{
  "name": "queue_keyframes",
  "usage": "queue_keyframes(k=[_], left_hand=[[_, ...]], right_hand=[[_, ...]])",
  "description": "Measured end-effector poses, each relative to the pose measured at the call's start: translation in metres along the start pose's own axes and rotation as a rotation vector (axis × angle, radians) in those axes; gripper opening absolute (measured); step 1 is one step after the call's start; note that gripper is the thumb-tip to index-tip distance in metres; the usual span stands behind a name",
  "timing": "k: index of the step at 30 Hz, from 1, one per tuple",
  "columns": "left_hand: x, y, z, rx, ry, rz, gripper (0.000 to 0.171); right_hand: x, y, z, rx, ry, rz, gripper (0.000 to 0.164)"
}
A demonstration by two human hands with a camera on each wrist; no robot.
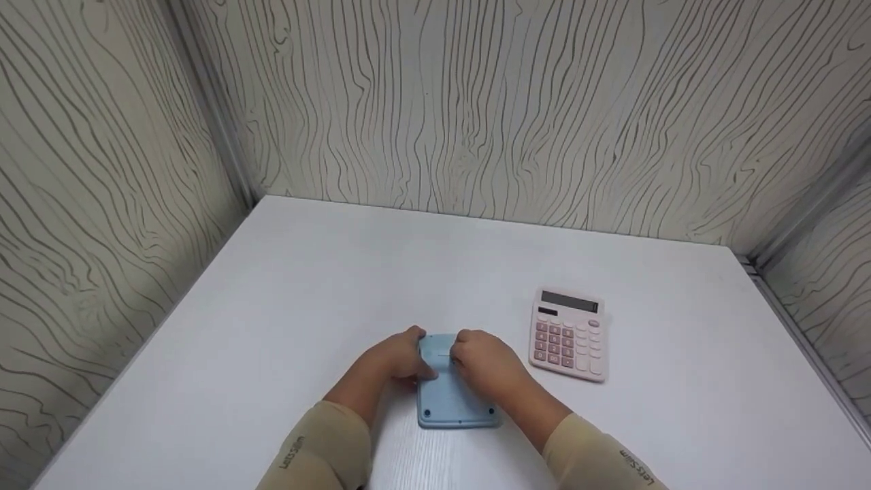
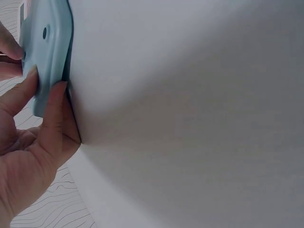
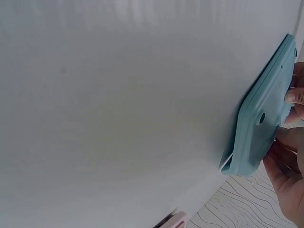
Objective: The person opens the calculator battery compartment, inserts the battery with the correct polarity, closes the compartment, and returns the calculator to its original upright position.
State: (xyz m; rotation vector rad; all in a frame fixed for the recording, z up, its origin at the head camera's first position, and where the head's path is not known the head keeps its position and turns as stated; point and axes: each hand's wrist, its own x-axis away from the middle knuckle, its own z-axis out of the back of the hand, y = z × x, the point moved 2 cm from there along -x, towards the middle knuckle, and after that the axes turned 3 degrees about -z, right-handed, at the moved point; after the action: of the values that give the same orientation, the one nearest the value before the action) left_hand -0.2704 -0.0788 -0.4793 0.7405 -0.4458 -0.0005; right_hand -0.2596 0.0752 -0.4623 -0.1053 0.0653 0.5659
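A light blue calculator (image 1: pixel 452 398) lies back side up on the white table, its back dotted with small dark round spots. My left hand (image 1: pixel 401 355) grips its left edge, the thumb laid over the back, as the left wrist view also shows at the calculator's edge (image 2: pixel 52 52). Over the upper right of the back, my right hand (image 1: pixel 491 364) has its fingers curled, with thumb and fingertips against the casing (image 3: pixel 263 123). Whether a small part is between those fingertips is hidden. A pink calculator (image 1: pixel 568 333) lies keys up to the right, apart from both hands.
The white table (image 1: pixel 326 272) reaches back to a wall with a wood-line pattern (image 1: pixel 435 109). Similar patterned panels stand at left and right, with grey strips at the corners.
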Motion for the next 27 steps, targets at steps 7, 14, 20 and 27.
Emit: queue_keyframes(k=[7,14,20,27], left_hand=[[0.001,0.001,0.0,0.004,0.0,-0.018,0.078],[0.0,-0.001,-0.001,0.012,0.002,-0.022,0.078],[0.0,-0.002,-0.001,0.025,0.005,-0.007,0.079],[0.001,-0.001,0.0,0.043,0.001,-0.004,0.079]], right_hand=[[0.003,-0.002,-0.001,0.015,-0.002,-0.003,0.015],[0.005,0.001,-0.001,-0.037,-0.037,-0.013,0.017],[0.006,0.005,0.0,-0.077,-0.049,-0.031,0.017],[0.007,0.015,0.002,-0.138,-0.03,-0.136,0.019]])
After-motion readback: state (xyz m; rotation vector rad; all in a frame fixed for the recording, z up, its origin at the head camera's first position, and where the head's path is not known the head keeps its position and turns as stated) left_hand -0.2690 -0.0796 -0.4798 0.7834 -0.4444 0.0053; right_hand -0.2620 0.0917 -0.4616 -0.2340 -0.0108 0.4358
